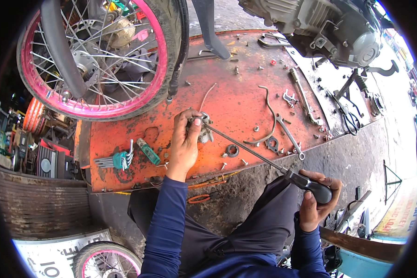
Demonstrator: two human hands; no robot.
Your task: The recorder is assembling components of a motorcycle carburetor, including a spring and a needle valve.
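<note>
My left hand is closed around a small grey metal part, its fingers and thumb at the top; its exact kind is partly hidden. My right hand grips the black handle of a long screwdriver. The shaft slants up and left, and its tip meets the metal part by my left fingertips. Below on the orange metal sheet lie a dark ring, a flat black flange and several small screws. Left of my left hand are a hex key set in a teal holder and a green case.
A pink-rimmed motorcycle wheel stands at the upper left, an engine at the upper right. A combination wrench, a bent metal rod and a long socket wrench lie right of the sheet's middle. Orange-handled pliers lie below its front edge.
</note>
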